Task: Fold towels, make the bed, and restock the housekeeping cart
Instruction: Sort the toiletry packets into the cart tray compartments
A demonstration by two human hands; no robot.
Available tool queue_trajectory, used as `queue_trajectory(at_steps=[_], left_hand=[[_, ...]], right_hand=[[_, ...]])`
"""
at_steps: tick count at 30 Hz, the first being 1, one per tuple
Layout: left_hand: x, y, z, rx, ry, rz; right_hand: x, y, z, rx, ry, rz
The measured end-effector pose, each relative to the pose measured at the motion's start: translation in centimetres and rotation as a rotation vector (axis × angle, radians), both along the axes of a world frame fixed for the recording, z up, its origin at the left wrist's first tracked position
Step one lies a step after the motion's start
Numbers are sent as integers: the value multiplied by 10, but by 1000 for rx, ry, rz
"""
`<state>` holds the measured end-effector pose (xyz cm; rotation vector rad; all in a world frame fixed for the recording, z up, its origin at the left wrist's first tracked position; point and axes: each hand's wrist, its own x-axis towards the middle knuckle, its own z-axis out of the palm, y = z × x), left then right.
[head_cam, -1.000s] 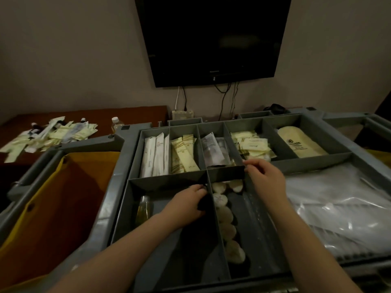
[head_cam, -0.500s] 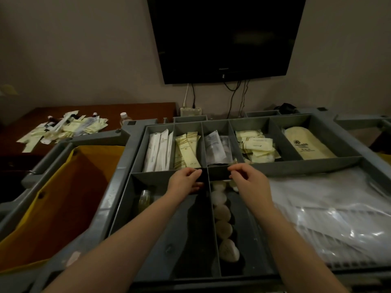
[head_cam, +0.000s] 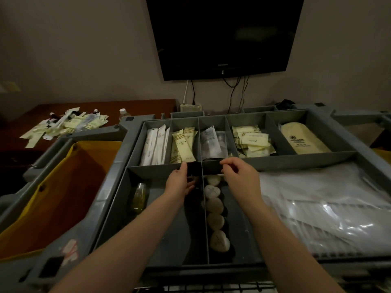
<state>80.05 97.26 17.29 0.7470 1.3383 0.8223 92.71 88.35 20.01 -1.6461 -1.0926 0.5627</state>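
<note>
The grey housekeeping cart tray (head_cam: 275, 160) lies below me, split into compartments. My left hand (head_cam: 178, 183) and my right hand (head_cam: 240, 176) each pinch one end of a small black packet (head_cam: 203, 167), holding it level over the divider between the back and front rows. Round wrapped soaps (head_cam: 214, 205) lie in a line in the narrow front compartment under my right wrist. A small yellow bottle (head_cam: 138, 196) lies in the front left compartment. The back row holds white sachets (head_cam: 155, 144), cream sachets (head_cam: 183, 145), clear packets (head_cam: 212, 143), small cream packets (head_cam: 252, 141) and a cream pouch (head_cam: 303, 140).
Clear plastic bags (head_cam: 328, 199) fill the tray's right section. A yellow linen bag (head_cam: 57, 193) hangs at the cart's left. Several loose sachets and small bottles (head_cam: 65, 123) lie on a brown desk behind. A dark television (head_cam: 224, 34) hangs on the wall, cables below it.
My left hand rose from the front compartment with the black packet and met my right hand. Now both hands hold the packet stretched between them over the divider.
</note>
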Motion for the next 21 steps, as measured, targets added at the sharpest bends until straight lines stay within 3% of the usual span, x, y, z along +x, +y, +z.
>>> queue_trajectory(at_steps=[7,15,21], left_hand=[[8,-11,7,-54,-150,48],[-21,-33,19,-90,-240,-77],[-43,-101,40,187,22,-240]], right_hand=[[-1,-1,-4,-5,-22,-44],[-6,-17,2,-64,-72,-101],[-13,-75,7,-173,-133,-115]])
